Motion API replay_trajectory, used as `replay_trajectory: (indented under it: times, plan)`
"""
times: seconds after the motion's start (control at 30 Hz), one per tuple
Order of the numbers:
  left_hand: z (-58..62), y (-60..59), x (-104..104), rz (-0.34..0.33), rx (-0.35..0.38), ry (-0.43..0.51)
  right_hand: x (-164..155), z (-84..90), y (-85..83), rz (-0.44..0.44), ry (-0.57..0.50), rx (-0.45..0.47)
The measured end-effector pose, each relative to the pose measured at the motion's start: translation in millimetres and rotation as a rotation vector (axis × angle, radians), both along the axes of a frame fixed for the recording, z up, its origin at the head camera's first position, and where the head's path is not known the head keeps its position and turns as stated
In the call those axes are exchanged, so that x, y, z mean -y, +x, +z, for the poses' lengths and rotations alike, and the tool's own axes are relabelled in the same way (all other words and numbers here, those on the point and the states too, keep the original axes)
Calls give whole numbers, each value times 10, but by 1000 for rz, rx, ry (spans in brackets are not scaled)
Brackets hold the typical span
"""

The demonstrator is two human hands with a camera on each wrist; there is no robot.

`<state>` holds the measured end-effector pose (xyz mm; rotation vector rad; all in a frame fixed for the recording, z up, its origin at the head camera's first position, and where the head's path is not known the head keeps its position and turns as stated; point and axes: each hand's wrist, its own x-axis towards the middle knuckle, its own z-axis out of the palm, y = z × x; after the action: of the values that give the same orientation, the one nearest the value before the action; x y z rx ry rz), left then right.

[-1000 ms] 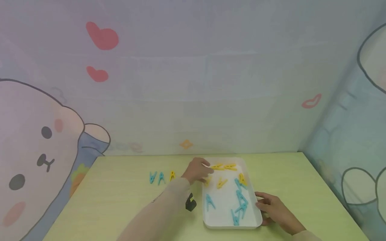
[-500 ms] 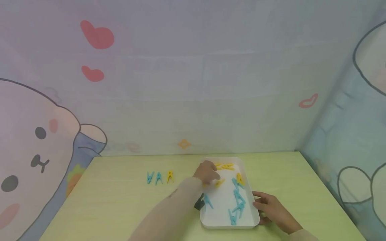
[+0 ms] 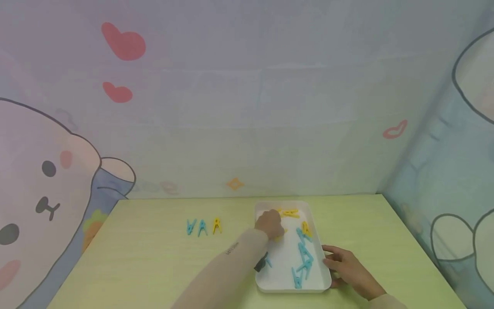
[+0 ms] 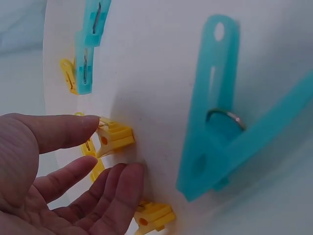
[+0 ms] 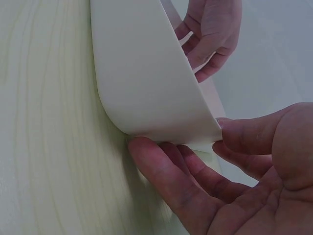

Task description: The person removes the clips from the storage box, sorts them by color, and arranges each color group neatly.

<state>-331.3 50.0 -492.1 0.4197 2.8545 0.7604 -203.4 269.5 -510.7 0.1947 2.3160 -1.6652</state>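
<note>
My left hand (image 3: pixel 270 224) is inside the white tray (image 3: pixel 283 290), low over its left side. In the left wrist view, the thumb and spread fingers of the left hand (image 4: pixel 93 181) are around a yellow clothespin (image 4: pixel 116 136), the thumb tip overlapping it. Another yellow clothespin (image 4: pixel 154 215) lies under the fingertips. A large blue clothespin (image 4: pixel 210 137) appears close to the camera. On the tray's right side, my right hand (image 3: pixel 349 269) holds the wall, its thumb (image 5: pixel 249 134) at the rim and fingers (image 5: pixel 166 171) against the outside.
Toward the tray's right side lie several blue clothespins (image 3: pixel 297 279) and a yellow one (image 3: pixel 306 228); another yellow clothespin (image 3: pixel 291 213) is at the far end. Two blue clothespins (image 3: pixel 202 228) and one yellow clothespin (image 3: pixel 217 225) stand in a row on the table (image 3: pixel 154 257). A printed cloth backdrop (image 3: pixel 247 107) rises behind.
My left hand has moved right and slightly down, from the tray's left rim into the tray over the yellow clothespins. My right hand stays on the tray's side.
</note>
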Motion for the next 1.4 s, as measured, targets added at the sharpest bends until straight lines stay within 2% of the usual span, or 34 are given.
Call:
replay_trajectory:
  times: [0.17, 0.5, 0.7, 0.93, 1.13, 1.27, 1.4]
  plan:
    - [-49, 16, 13, 13, -30, -11, 28, -8, -5, -24, 11, 6]
    - [-108, -16, 64, 38, 6, 26, 58, -36, -3, -23, 26, -14]
    - [-53, -16, 103, 6, 9, 50, 61, -23, -16, -51, 68, 1]
    - [55, 14, 225, 39, 133, 274, 17, -19, -22, -29, 52, 0]
    - [129, 25, 320, 40, 223, 415, -37, -8, -6, 25, 19, -15]
    - [147, 38, 381, 61, 264, 526, -14, -7, -7, 1, 26, -7]
    - [218, 71, 466, 60, 287, 598, 2, -16, -10, -15, 32, 3]
